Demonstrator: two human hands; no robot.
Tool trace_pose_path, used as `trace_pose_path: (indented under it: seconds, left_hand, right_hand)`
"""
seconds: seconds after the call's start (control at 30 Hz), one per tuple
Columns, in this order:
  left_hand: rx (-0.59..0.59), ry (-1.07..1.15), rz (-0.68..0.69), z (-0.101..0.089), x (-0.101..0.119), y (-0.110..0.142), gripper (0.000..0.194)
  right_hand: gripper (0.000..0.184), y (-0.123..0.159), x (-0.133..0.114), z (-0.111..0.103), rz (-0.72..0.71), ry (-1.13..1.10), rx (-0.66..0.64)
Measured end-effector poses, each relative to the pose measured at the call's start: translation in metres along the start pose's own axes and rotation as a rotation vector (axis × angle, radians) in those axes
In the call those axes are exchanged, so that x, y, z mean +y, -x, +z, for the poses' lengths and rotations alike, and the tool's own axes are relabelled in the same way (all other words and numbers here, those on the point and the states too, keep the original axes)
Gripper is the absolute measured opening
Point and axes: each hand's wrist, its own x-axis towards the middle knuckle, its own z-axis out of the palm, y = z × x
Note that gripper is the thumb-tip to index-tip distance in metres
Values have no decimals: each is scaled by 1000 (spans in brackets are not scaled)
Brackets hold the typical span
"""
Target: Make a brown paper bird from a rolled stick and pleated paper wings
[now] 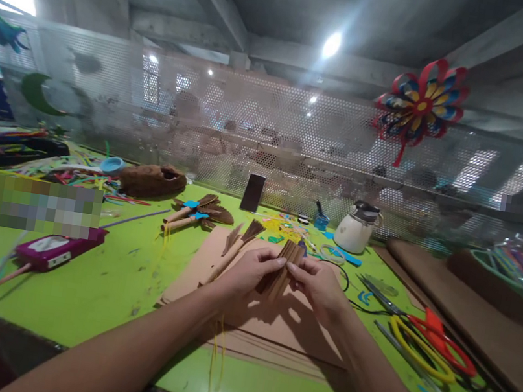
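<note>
Between my two hands is a bundle of folded brown paper (285, 277), pleated into narrow strips. My left hand (253, 270) pinches its left side with the thumb on top. From the right, my right hand (319, 286) grips the other side, the thumbs close together. The bundle is held above a stack of tan sheets (242, 324). On that stack, left of my hands, lies a rolled brown paper stick (227, 260) with a fringed end. Yellow threads (218, 353) hang over the table's front side.
Paper figures with blue bands (197, 212) lie left of the stack. Red-handled scissors (433, 330) and a yellow ring (420, 351) are at right. A purple power strip (59, 251) sits at left. Farther back stand a phone (253, 193) and a white jug (356, 230).
</note>
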Motion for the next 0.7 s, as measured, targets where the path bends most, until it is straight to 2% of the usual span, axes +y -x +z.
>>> trace_pose_path:
  seconds: [0.23, 0.47, 0.6, 0.7]
  left_hand:
    - [106, 30, 45, -4, -2, -1, 28]
    - [206, 120, 22, -5, 1, 0, 25]
    - [300, 44, 27, -11, 3, -4, 29]
    - [232, 13, 6, -12, 5, -6, 36]
  right_hand:
    - [25, 3, -4, 5, 98, -112, -115]
    - [20, 3, -5, 3, 106, -137, -113]
    - [22, 4, -5, 4, 116, -120, -141]
    - [22, 4, -6, 4, 121, -113, -151]
